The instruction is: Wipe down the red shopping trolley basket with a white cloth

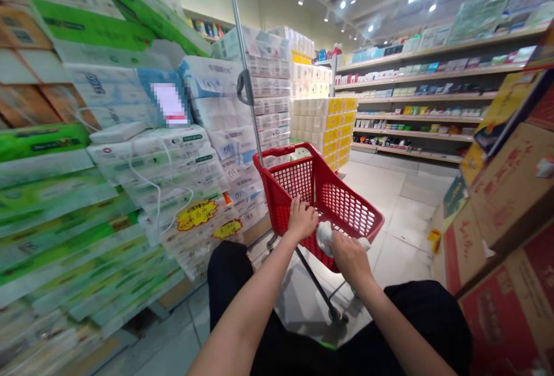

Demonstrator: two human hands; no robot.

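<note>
In the head view a red plastic shopping cart (350,209) with a lattice basket stands between my knees. My left hand (303,219) lies over its near side, fingers hooked over the rim and thumb hidden. Just to the right, my right hand (350,252) is closed around a crumpled white cloth (324,237), which bulges out on both sides of the fingers. It presses the cloth against the near rim of the basket. A metal pole (236,12) with a grey clip rises at the cart's handle end.
Stacked tissue packs (173,156) crowd the left, with a blurred-out phone screen (169,101) and white cable on them. Cardboard boxes (511,191) line the right. Beyond the cart are yellow-and-white paper packs (340,127), the tiled floor (400,214) and product shelves (433,101).
</note>
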